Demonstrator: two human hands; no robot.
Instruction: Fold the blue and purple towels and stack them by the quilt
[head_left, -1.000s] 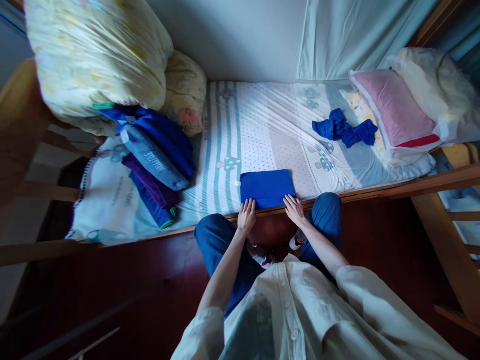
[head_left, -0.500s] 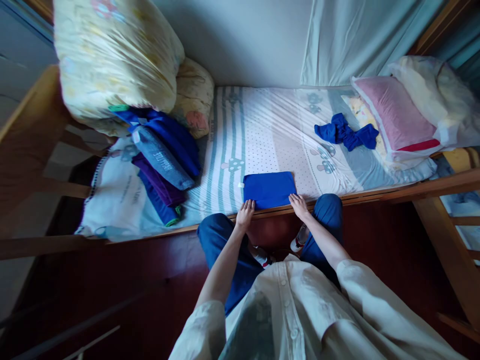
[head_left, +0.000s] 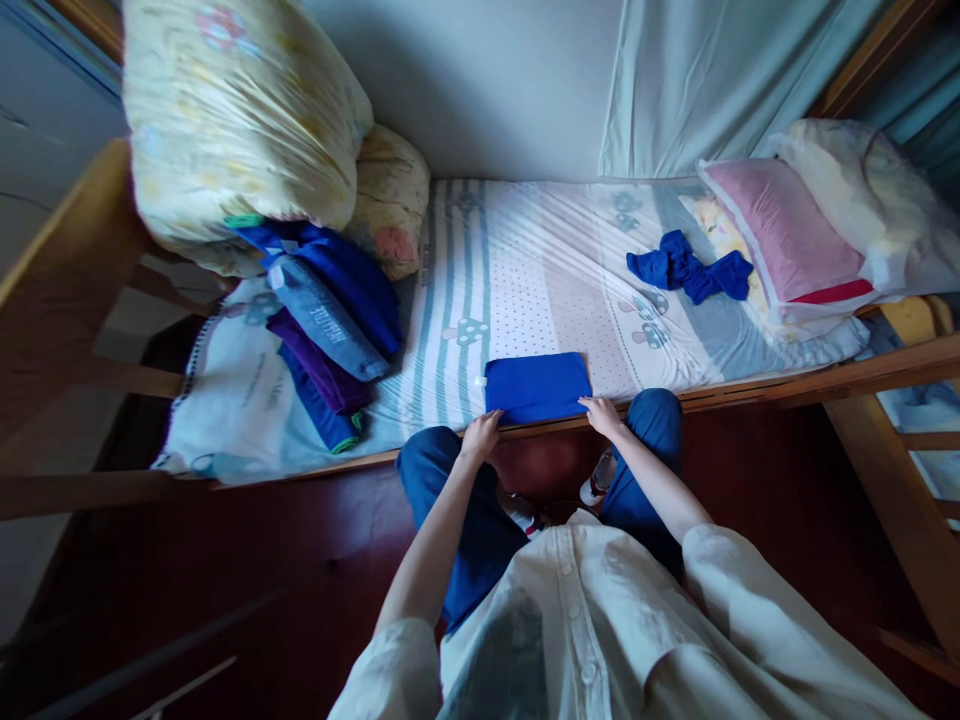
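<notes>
left hand (head_left: 481, 436) + right hand (head_left: 602, 415) pinch lower corners | blue cloth (head_left: 538, 386), mid-frame | risk: uneven pull could skew it

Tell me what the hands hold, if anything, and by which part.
Left hand and right hand hold the flat blue cloth by its two near corners.

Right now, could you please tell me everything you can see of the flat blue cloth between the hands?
The blue cloth is a plain, smooth-looking rectangle, apparently fabric, with a small white tag at its left edge. It lies flat on the patterned sheet beside the wooden rail. The left hand and right hand touch its near corners; whether they pinch it is unclear.
</notes>
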